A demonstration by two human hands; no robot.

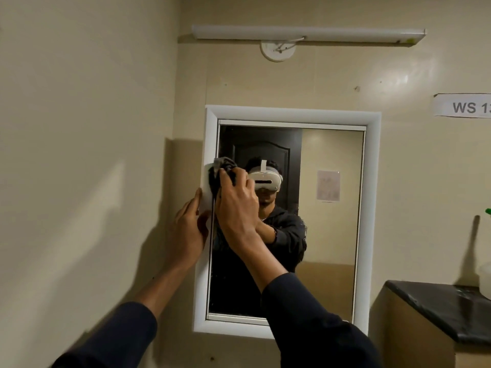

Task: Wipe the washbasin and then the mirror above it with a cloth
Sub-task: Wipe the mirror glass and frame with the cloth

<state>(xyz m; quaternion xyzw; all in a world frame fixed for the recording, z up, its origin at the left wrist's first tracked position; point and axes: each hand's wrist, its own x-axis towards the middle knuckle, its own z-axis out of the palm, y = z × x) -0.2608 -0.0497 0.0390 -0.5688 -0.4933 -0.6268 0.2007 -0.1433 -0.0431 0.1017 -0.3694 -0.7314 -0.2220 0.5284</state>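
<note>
A white-framed mirror (329,221) hangs on the beige wall ahead. My right hand (236,203) presses a dark grey cloth (221,170) against the glass at the mirror's left edge, about mid-height. My left hand (187,229) lies flat on the outer left side of the white frame (292,112), fingers together, holding nothing. The glass reflects a person in dark clothing and a dark door. The washbasin is out of view.
A tube light (308,34) is mounted on the wall above the mirror. A paper label (463,106) hangs at the right. A black countertop (438,306) on a cabinet juts out at lower right, with a white container (485,280) on it.
</note>
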